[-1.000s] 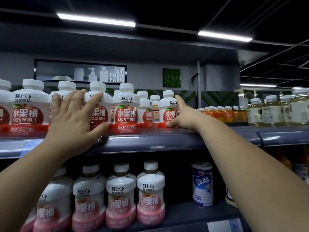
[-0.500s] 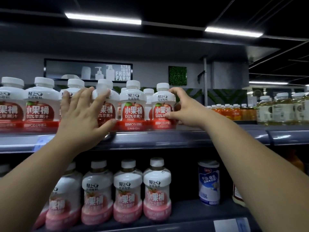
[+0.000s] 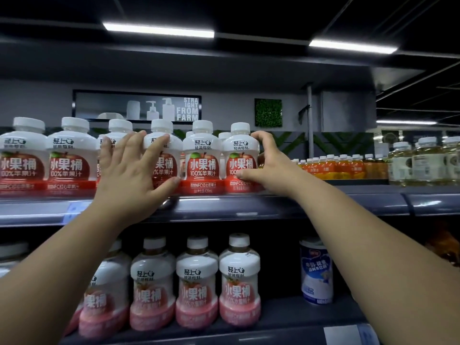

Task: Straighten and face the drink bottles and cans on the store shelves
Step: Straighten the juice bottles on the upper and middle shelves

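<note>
Wall sign (image 3: 137,107), green panel (image 3: 268,112) to rt.

Apple juice bottles (image 3: 201,160): white caps, red labels; lower bottles (image 3: 196,290) pink; can (image 3: 316,272) blue-white.

Juice bottles (image 3: 202,160) are lined along the upper shelf (image 3: 273,206) from the frame's left edge to its centre. The left hand (image 3: 134,175) is laid on the fourth bottle (image 3: 169,163); the right hand (image 3: 270,165) is curled round the end bottle (image 3: 240,158). Small bottles (image 3: 336,168) are ranged farther right. On the lower shelf (image 3: 286,316), a second row (image 3: 196,282) is set left of a can (image 3: 316,272).
</note>
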Available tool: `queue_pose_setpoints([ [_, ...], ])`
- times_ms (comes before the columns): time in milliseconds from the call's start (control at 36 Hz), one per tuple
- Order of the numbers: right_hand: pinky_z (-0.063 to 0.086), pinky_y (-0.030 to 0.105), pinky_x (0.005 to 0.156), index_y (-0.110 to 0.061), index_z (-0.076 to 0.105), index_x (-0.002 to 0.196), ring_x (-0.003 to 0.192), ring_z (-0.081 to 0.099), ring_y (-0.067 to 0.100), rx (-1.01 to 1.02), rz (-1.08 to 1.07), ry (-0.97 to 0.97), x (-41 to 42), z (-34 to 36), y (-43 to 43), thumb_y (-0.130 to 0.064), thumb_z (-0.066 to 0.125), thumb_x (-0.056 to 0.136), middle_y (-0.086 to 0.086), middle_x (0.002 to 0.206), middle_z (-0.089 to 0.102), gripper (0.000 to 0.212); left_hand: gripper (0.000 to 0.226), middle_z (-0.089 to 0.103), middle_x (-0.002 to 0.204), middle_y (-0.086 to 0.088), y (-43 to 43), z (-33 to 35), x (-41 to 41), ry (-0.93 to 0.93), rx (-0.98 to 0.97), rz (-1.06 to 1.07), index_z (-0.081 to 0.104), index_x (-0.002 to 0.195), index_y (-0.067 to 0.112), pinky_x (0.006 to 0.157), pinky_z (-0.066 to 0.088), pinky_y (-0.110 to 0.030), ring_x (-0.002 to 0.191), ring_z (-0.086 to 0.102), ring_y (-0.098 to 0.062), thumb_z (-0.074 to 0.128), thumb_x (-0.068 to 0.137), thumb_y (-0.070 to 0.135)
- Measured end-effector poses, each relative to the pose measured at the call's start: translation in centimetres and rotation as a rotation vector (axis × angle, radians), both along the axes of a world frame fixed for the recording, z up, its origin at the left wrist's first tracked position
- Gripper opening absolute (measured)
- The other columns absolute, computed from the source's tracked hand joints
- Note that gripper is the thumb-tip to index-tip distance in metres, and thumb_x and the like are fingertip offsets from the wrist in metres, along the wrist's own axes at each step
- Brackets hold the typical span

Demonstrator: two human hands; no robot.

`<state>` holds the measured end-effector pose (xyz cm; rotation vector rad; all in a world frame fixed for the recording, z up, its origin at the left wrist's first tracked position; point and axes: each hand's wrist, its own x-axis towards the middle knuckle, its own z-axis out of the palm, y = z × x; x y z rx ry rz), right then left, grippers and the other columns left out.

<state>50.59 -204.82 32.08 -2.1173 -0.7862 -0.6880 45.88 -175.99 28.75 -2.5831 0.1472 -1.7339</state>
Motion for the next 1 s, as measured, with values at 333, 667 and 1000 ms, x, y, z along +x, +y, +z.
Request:
queue_pose_setpoints([
  [333,0.054,0.042,0.095,-0.044,0.018,0.147,0.099,0.065,0.011,-0.053,-0.037,-0.060,-1.1,-0.6,-0.4,-0.043,0.073,0.088,-0.007,0.122,0.061,0.080,0.082,0.022,0.160,-0.015,-0.4,-0.1,-0.5,0.028,0.006,0.027,0.018,0.155,0.036,0.121,-0.008,-0.052,0.150,0.012,-0.031,0.027,0.082,0.073],
  [667,0.039,0.034,0.103,-0.008,0.052,0.135,0.118,0.049,0.026,0.040,-0.160,-0.710,-4.5,-11.1,-1.5,-0.027,0.066,0.087,0.012,0.128,0.056,0.053,0.070,0.032,0.154,-0.022,-3.2,-9.8,-4.0,-0.040,0.135,-0.164,0.041,0.147,0.018,0.114,0.023,-0.055,0.141,0.030,-0.042,0.052,0.085,0.050],
  [1000,0.046,0.034,0.099,-0.035,0.005,0.152,0.123,0.055,0.021,0.055,-0.149,0.305,-3.8,-21.4,1.8,-0.060,0.084,0.067,0.002,0.146,0.049,0.119,0.064,0.056,0.118,-0.021,-5.3,-15.6,-2.3,0.309,0.139,-0.072,0.061,0.128,0.024,0.086,0.042,-0.044,0.094,0.059,-0.038,0.057,0.073,0.056],
])
